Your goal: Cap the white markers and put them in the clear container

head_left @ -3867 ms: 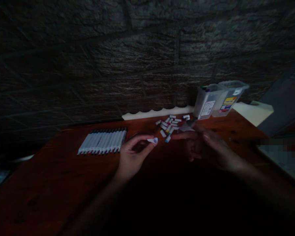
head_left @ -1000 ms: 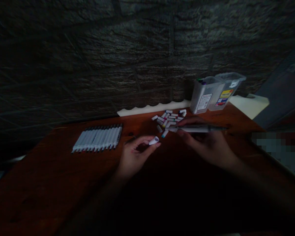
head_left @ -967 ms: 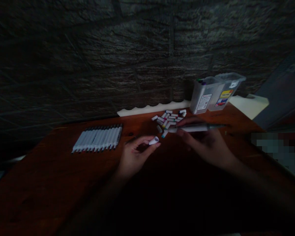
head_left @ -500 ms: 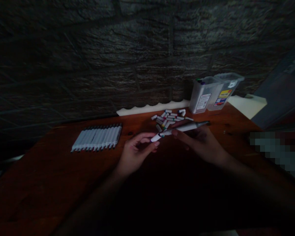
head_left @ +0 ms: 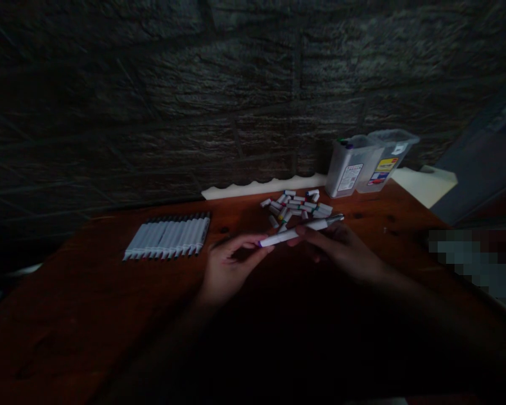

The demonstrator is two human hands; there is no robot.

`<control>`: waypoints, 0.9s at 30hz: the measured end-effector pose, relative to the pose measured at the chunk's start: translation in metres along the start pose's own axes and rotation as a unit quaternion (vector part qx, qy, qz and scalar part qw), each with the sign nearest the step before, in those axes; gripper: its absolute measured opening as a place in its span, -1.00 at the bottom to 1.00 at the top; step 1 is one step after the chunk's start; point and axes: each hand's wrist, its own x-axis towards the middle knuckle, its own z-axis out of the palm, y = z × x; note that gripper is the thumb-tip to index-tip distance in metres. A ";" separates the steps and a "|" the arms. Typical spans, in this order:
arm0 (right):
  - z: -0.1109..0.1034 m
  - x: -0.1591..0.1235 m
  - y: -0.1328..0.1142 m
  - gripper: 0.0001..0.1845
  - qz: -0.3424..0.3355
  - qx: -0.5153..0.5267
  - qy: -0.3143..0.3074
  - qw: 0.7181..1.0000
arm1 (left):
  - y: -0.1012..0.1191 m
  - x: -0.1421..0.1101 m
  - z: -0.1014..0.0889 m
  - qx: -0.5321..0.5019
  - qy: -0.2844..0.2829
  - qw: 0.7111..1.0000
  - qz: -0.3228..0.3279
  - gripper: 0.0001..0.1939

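Between my hands lies a white marker (head_left: 319, 225), its grey end pointing right. The fingers of my right hand (head_left: 349, 250) are closed around its barrel. With thumb and forefinger, my left hand (head_left: 228, 267) pinches a white cap (head_left: 270, 241) with a purple tip, at the marker's left end. Cap and barrel now meet in one line; whether the cap is fully seated I cannot tell. Just beyond my hands is a loose pile of white marker caps (head_left: 294, 205) with coloured ends. To the left, several capless-looking markers (head_left: 166, 237) lie side by side in a row.
Two clear plastic containers (head_left: 341, 171) stand at the back right of the wooden table (head_left: 88, 304), the nearer one holding a few markers. A pale wavy-edged strip (head_left: 263, 187) runs along the dark brick wall (head_left: 244, 90). The light is dim.
The gap and angle between cap and marker have closed; the cap now lines up with the barrel. The marker has shifted slightly left towards my left hand.
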 end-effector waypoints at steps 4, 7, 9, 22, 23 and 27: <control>0.002 0.001 0.001 -0.70 0.009 0.024 0.016 1.000 | -0.001 0.000 0.000 0.003 -0.003 1.000 0.014 -0.80; 0.004 0.002 0.002 -0.76 0.023 0.066 0.049 0.996 | -0.001 0.001 0.001 -0.017 -0.018 1.000 -0.005 -0.78; 0.004 0.003 0.003 -0.75 0.037 0.085 0.066 0.993 | 0.000 0.002 0.000 -0.047 -0.037 0.998 -0.033 -0.75; 0.001 0.007 0.003 -0.62 0.088 0.177 0.078 0.977 | 0.007 0.012 -0.005 -0.230 -0.096 0.948 -0.196 -0.66; 0.002 0.006 0.003 -0.65 0.080 0.174 0.077 0.979 | 0.006 0.012 -0.004 -0.233 -0.103 0.946 -0.201 -0.69; 0.002 0.004 0.004 -0.73 0.038 0.142 0.072 0.987 | 0.004 0.011 -0.005 -0.237 -0.116 0.943 -0.203 -0.75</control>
